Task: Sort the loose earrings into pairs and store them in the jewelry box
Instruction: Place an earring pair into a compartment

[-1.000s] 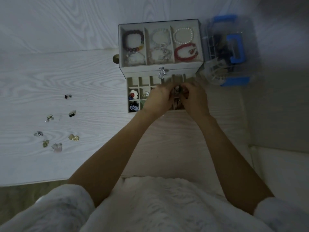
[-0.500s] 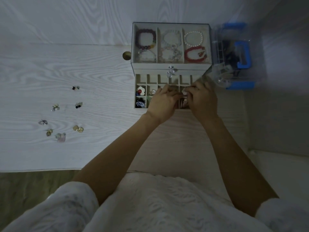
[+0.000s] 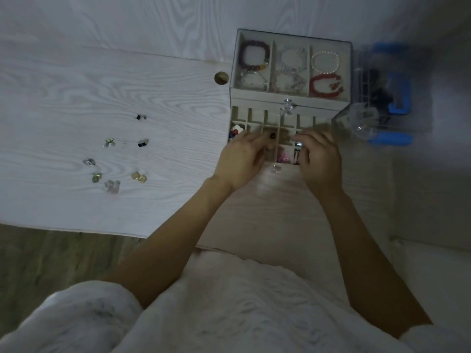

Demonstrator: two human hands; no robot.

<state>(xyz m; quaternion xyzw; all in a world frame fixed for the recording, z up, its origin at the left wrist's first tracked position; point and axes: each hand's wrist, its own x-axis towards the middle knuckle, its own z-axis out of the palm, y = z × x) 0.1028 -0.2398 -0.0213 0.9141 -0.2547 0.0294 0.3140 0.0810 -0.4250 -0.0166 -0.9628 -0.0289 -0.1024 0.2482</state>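
Where both hands [image 3: 277, 159] hover, blue-handled bin [image 3: 397, 98] beside jewelry box [image 3: 290, 103].

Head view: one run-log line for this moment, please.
stage: storing | left hand, right hand: over open drawer of jewelry box | grasp: unclear | loose earrings: on table

light: dim | table [image 3: 76, 80]: pale woodgrain | floor [image 3: 38, 256]: possibly wood

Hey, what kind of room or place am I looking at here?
Probably a home dressing or bedroom table: a jewelry box holding bracelets, loose earrings on a white wood-grain tabletop, wood flooring below.
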